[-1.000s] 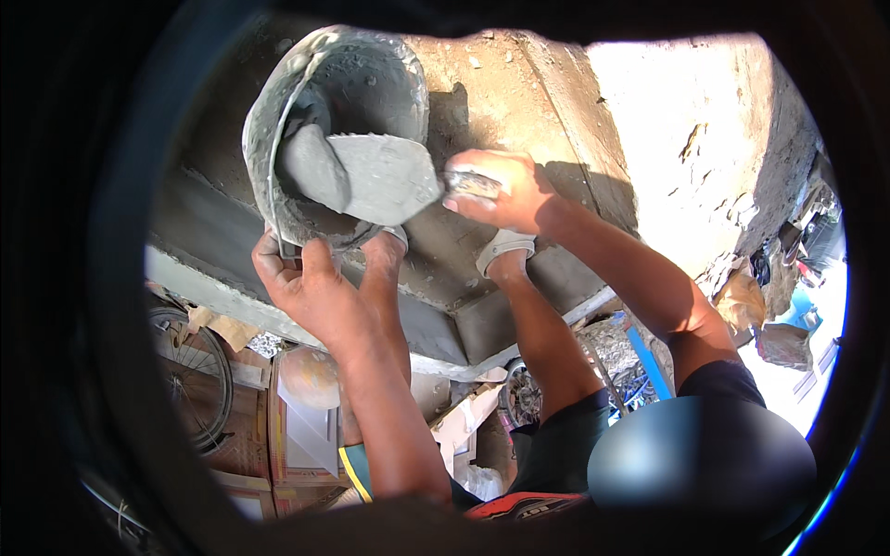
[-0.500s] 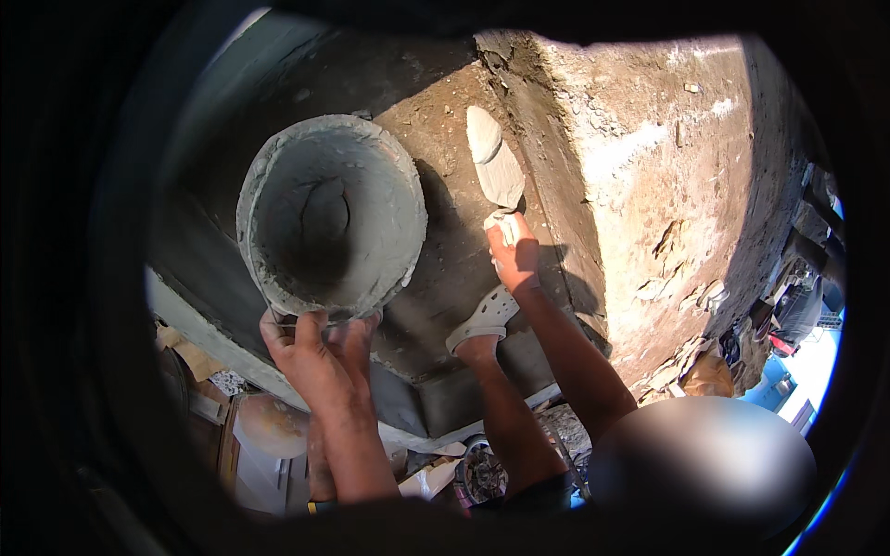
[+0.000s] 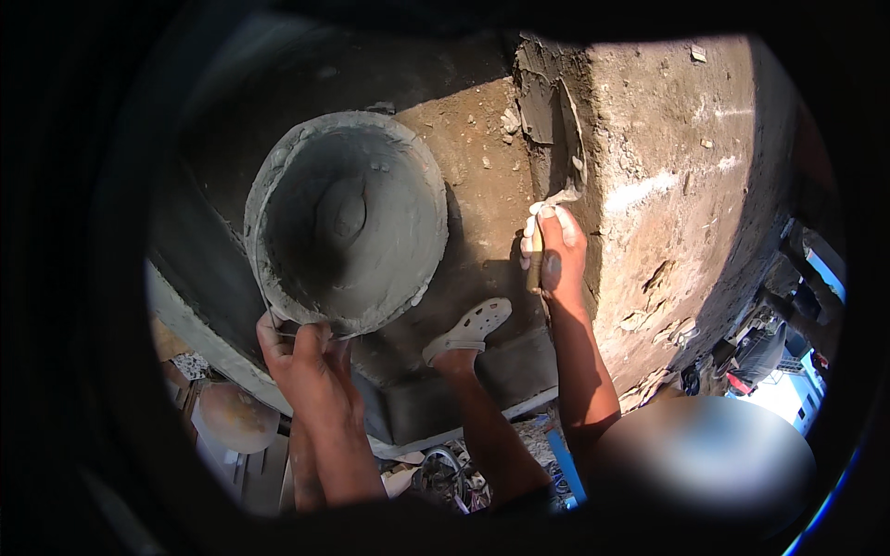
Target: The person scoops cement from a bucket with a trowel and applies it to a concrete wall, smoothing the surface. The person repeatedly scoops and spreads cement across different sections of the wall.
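A round bucket, its rim and inside coated with grey wet mortar, stands tilted toward me at the left. Under its near rim, my left hand is closed on the edge, and a thin wire handle runs down by the fingers. My right hand grips a trowel by its tan wooden handle. The trowel's blade is turned nearly edge-on and lies against the lower wall at the corner. Grey mortar sticks to the wall beside the blade, partly hidden by it.
A rough brown wall rises on the right, partly sunlit. My foot in a white clog rests on the ledge between bucket and wall. Below the ledge's pale edge lie mixed debris and a wheel-like object.
My right hand has moved right to the wall. The trowel, earlier flat with mortar on its blade, is now turned on edge against the wall. My left hand stays on the bucket.
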Demonstrator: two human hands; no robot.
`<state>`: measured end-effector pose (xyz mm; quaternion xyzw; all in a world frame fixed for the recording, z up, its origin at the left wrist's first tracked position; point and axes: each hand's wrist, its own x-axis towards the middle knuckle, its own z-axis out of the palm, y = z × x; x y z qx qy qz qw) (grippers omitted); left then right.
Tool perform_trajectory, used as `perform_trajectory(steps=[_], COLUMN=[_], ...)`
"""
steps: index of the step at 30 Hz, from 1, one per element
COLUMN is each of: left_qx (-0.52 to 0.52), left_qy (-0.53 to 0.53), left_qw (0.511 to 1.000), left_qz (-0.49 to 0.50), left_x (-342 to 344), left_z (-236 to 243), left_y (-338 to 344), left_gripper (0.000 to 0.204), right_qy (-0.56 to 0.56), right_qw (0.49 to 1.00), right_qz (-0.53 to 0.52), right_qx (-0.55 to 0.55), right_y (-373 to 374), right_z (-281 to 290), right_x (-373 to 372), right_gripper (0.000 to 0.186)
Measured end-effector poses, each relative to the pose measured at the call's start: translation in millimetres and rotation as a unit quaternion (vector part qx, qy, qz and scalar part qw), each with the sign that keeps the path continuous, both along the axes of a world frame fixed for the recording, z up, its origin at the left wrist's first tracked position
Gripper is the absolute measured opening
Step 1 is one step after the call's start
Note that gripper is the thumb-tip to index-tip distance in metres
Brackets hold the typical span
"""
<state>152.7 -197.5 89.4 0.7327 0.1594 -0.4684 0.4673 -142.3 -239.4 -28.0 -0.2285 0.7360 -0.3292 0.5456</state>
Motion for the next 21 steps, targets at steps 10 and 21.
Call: perform_trajectory(steps=[10, 21], left_qx=[0.013, -0.012], left_qy=[-0.038, -0.009], left_qw=[0.999, 1.0], left_qz=[0.014, 0.0], left_x=[5.9, 12.6], left_z=[-5.6, -5.9], left_y=[3.1, 3.6], left_gripper=[0.049, 0.039], right_qy=[0.083, 0.01], right_qw=[0.987, 1.0], right_qz=[0.037, 0.016], right_qx=[0.129, 0.008], right_y=[-42.7, -67.9], right_z=[-87.3, 5.7], right_x=[16.6, 34.4], right_gripper=[0.027, 0.023])
